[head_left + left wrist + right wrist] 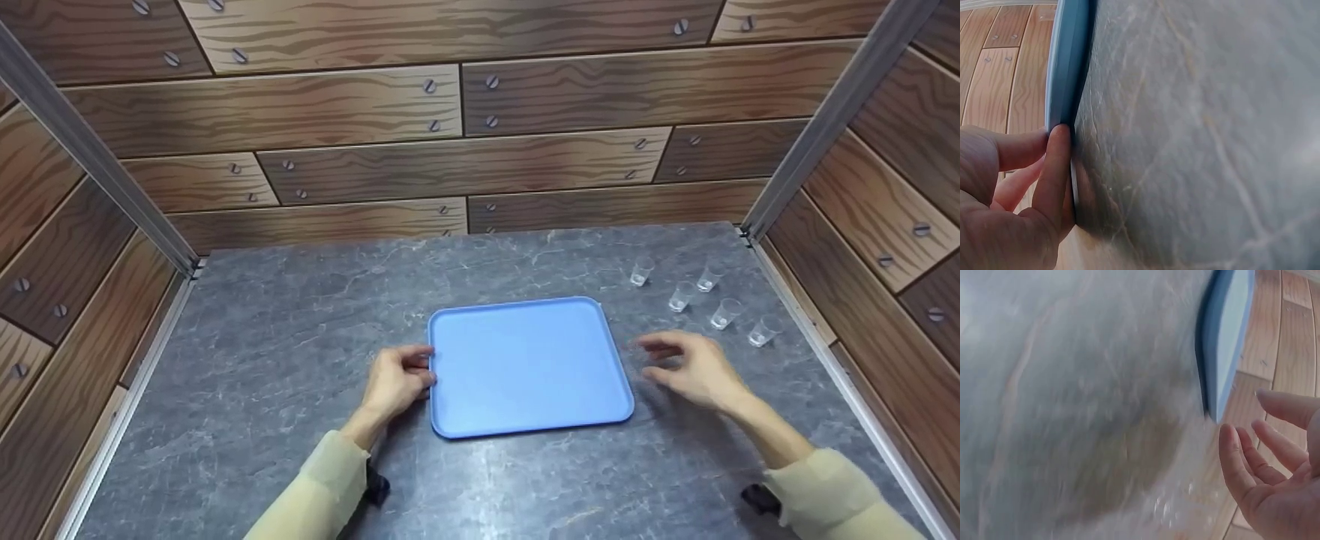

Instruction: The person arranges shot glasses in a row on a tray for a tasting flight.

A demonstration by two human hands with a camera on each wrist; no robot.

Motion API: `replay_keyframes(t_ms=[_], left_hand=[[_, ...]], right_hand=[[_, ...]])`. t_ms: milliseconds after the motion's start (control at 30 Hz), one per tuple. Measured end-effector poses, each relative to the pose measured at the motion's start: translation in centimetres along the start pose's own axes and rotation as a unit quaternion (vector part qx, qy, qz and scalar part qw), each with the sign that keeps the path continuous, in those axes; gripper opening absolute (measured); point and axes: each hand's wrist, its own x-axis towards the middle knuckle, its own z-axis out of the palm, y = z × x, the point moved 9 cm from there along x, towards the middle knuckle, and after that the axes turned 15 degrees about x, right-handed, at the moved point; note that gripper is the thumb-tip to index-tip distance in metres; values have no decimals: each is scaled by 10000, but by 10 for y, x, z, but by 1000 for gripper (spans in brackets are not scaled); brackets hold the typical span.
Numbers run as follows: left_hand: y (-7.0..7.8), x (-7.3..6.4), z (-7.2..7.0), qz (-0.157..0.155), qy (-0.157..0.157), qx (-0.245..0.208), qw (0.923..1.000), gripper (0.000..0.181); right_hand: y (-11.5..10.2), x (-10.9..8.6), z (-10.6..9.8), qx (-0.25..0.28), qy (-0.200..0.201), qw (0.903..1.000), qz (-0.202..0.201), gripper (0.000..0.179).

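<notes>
A blue rectangular tray (531,367) lies face up on the dark marbled tabletop. My left hand (396,377) is at its left edge. In the left wrist view, the fingertips of that hand (1022,191) pinch the tray's rim (1069,67), one digit at the upper edge and another against the outer side. Just off the tray's right edge is my right hand (694,369), thumb and fingers apart and nothing held. The right wrist view has the right hand (1275,461) separate from the tray corner (1224,354).
Several small clear cups stand at the back right, among them a left one (640,273), a middle one (681,298) and one nearest the right wall (763,332). Wood-patterned panels (360,112) with metal corner posts (817,120) enclose the tabletop (285,337).
</notes>
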Motion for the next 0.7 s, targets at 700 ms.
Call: replay_keyframes(t_ms=[700], left_hand=[[0, 1, 1, -88, -63, 32, 9999, 46]], right_hand=[[51, 4, -80, -778, 811, 9926, 460, 53]])
